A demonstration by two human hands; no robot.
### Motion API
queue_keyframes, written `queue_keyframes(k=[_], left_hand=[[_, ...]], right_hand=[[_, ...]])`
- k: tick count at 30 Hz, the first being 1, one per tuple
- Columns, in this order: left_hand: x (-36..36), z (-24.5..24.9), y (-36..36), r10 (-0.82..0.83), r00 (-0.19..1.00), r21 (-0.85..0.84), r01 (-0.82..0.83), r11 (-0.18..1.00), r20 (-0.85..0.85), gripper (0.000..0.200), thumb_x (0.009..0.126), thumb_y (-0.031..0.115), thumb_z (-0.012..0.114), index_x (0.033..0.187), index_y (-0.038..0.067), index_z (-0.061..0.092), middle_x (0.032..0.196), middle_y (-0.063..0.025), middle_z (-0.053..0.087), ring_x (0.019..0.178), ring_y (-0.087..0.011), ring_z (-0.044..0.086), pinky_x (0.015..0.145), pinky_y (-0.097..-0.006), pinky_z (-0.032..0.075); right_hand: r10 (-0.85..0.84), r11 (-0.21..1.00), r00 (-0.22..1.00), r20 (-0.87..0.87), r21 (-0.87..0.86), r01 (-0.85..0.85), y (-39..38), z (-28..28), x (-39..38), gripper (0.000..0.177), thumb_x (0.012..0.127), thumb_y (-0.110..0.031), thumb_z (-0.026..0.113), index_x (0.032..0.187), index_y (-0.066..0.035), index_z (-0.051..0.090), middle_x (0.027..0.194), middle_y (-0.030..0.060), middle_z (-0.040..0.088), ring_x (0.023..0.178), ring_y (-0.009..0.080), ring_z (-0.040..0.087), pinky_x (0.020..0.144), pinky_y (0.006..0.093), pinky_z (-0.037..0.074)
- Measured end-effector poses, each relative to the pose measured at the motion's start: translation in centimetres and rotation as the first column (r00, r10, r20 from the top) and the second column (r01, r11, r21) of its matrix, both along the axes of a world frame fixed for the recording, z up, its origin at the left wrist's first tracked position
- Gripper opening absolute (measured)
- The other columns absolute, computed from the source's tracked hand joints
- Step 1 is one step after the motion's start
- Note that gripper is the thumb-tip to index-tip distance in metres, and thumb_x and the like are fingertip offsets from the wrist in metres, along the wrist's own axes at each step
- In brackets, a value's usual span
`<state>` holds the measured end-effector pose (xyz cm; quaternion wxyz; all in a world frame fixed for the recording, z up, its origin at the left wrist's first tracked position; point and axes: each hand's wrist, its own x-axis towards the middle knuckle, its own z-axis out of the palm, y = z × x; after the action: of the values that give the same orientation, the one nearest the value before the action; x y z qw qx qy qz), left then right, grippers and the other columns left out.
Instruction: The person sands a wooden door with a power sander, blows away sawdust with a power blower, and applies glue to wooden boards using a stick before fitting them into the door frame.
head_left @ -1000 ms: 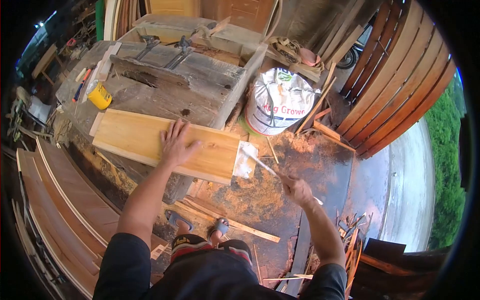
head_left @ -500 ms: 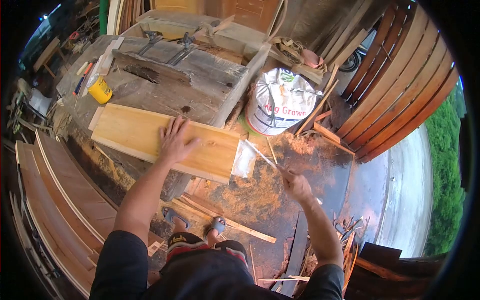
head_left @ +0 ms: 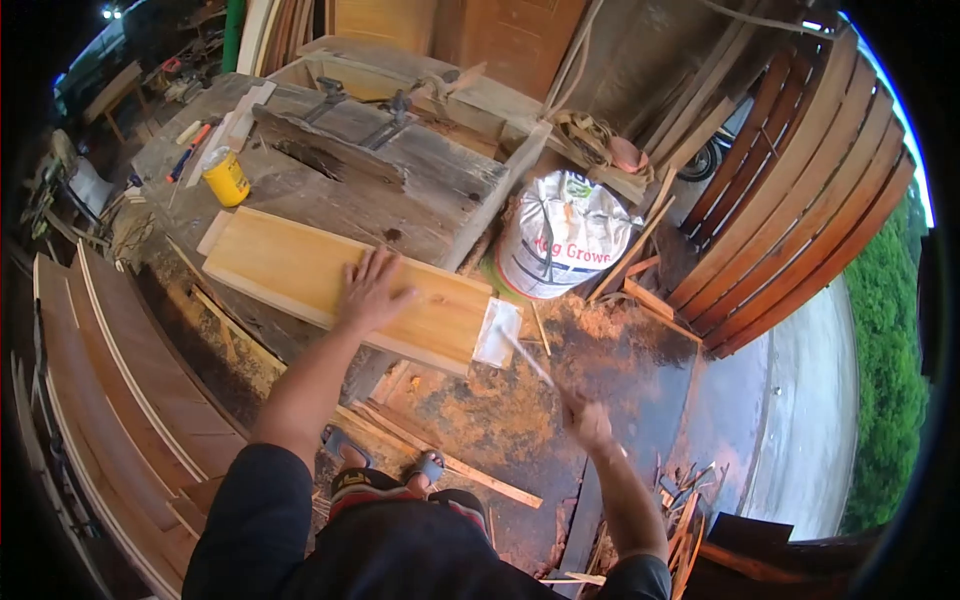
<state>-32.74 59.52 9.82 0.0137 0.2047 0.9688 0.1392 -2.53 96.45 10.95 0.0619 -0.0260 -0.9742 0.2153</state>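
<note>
My left hand (head_left: 370,290) lies flat on a pale wooden board (head_left: 270,255), fingers spread near its middle. The board rests on the worn workbench (head_left: 200,115), and its near right end sticks out past the edge. A white-coated patch (head_left: 495,335) shows at that end. My right hand (head_left: 588,422) is closed round a long, thin, whitish stick (head_left: 535,367), whose far tip points to the upper left and overlaps the white patch. The end of the stick inside my fist is hidden.
A yellow can (head_left: 227,180) stands on the bench beyond the board, with a screwdriver (head_left: 190,152) further left. A white sack (head_left: 565,235) stands right of the bench. Long planks (head_left: 130,330) lean at the left, and a slatted wooden panel (head_left: 790,230) stands at the right. Sawdust and offcuts cover the floor.
The stick's tip has moved from the top corner of the white patch to over its surface. My left hand stays on the board. The whole view has shifted slightly.
</note>
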Motion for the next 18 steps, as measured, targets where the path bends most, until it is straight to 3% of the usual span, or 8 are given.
queue_keyframes(k=[5,8,9,10,11,12,13,18], left_hand=[[3.4,-1.1,-1.0,-0.073,0.995,0.026,0.075,0.997,-0.06,0.075,0.096,0.055,0.055,0.154,0.011,0.039,0.165,-0.0161,0.028,0.153,-0.0352,0.022,0.121,-0.0574,0.015],[8.7,0.4,-3.7,-0.201,0.978,0.136,0.206,0.969,-0.05,0.07,0.096,0.047,0.059,0.152,0.009,0.042,0.162,-0.0198,0.032,0.153,-0.0351,0.024,0.121,-0.0551,0.016],[11.0,0.5,-4.6,-0.242,0.961,0.32,0.272,0.907,-0.131,0.061,0.09,0.029,0.069,0.142,0.005,0.05,0.151,-0.0217,0.045,0.143,-0.0382,0.038,0.118,-0.0576,0.024],[12.5,2.9,-5.8,-0.409,0.912,0.362,0.379,0.852,0.007,0.05,0.09,0.023,0.068,0.134,0.003,0.056,0.142,-0.02,0.052,0.134,-0.0395,0.047,0.109,-0.056,0.036],[14.1,-2.7,-6.0,-0.479,0.829,0.625,0.542,0.562,-0.288,0.033,0.09,0.021,0.067,0.119,0.006,0.064,0.12,-0.0181,0.064,0.116,-0.0353,0.06,0.094,-0.0487,0.048],[17.2,-5.5,-7.3,-0.5,0.84,0.658,0.256,0.708,0.211,0.018,0.092,0.024,0.065,0.103,0.01,0.067,0.095,-0.0167,0.068,0.094,-0.0307,0.068,0.079,-0.042,0.053],[18.8,-3.1,-9.0,-0.476,0.811,0.596,0.206,0.776,0.34,0.016,0.093,0.028,0.064,0.096,0.013,0.067,0.083,-0.0145,0.069,0.079,-0.0304,0.069,0.07,-0.0419,0.052],[20.9,-2.9,-18.8,-0.382,0.714,0.466,0.088,0.88,0.587,0.031,0.092,0.041,0.066,0.093,0.01,0.069,0.083,-0.0124,0.071,0.081,-0.0333,0.071,0.073,-0.0457,0.053]], right_hand=[[0.144,0.987,0.988,0.053,0.071,-0.147,-1.9,1.8,4.3,0.043,0.093,-0.003,0.059,0.135,-0.012,0.064,0.077,0.0123,0.064,0.063,0.0298,0.066,0.056,0.0409,0.052],[-0.034,0.981,0.994,-0.107,-0.194,0.012,-2.1,-0.4,3.5,0.033,0.098,-0.002,0.053,0.128,-0.003,0.064,0.07,0.0058,0.061,0.06,0.0166,0.063,0.052,0.0324,0.049],[-0.115,0.952,0.984,-0.138,-0.298,0.069,-3.6,1.0,2.1,0.027,0.099,-0.002,0.051,0.122,0.0,0.066,0.068,0.0043,0.06,0.059,0.0127,0.061,0.052,0.0298,0.048],[-0.143,0.923,0.985,-0.1,-0.372,0.096,-5.5,2.3,-0.1,0.025,0.098,-0.003,0.054,0.119,-0.001,0.066,0.066,0.0068,0.06,0.059,0.0157,0.063,0.053,0.0321,0.049],[-0.175,0.89,0.983,-0.06,-0.437,0.132,-7.7,3.6,-2.4,0.022,0.096,-0.004,0.056,0.115,-0.001,0.067,0.064,0.0092,0.061,0.059,0.0187,0.065,0.055,0.0345,0.05],[-0.209,0.852,0.978,-0.021,-0.495,0.172,-9.9,4.7,-5.0,0.02,0.095,-0.004,0.058,0.112,-0.002,0.067,0.063,0.0117,0.061,0.059,0.0217,0.067,0.056,0.0368,0.052],[-0.16,0.876,0.986,-0.044,-0.467,0.121,-12.2,5.6,-8.1,0.017,0.095,-0.005,0.058,0.109,-0.001,0.067,0.063,0.0111,0.061,0.058,0.0213,0.066,0.056,0.0367,0.051],[0.13,0.951,0.962,-0.238,-0.246,-0.189,-27.5,11.2,-24.6,0.012,0.096,-0.011,0.062,0.101,-0.003,0.069,0.065,0.0169,0.064,0.058,0.0281,0.066,0.057,0.0399,0.049]])
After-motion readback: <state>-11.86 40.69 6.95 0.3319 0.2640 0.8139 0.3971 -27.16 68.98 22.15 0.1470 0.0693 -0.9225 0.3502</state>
